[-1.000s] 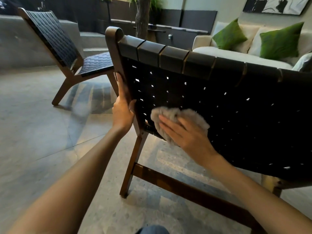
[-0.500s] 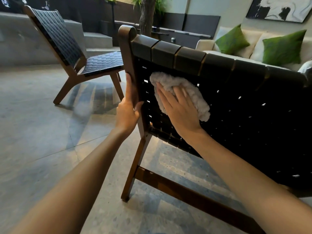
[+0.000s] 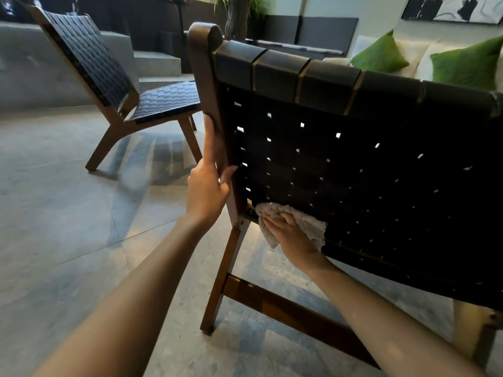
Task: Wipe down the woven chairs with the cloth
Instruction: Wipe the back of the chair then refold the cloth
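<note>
A woven chair [image 3: 353,159] with black straps and a brown wooden frame fills the middle and right, seen from behind. My left hand [image 3: 208,186] grips its left wooden post, index finger straight up along the wood and thumb round the inner edge. My right hand [image 3: 288,235] presses a fluffy off-white cloth [image 3: 302,221] flat against the lower left corner of the woven back, fingers extended over the cloth. A second woven chair [image 3: 114,85] of the same kind stands at the back left.
Grey stone floor [image 3: 68,227] spreads to the left and under the chairs. A pale sofa [image 3: 408,50] with green cushions [image 3: 468,63] stands behind the near chair at right. A tree trunk [image 3: 239,20] and dark wall panels are at the back.
My right hand has slid the cloth from the upper left of the woven back down to its lower left corner. My left hand stays on the post.
</note>
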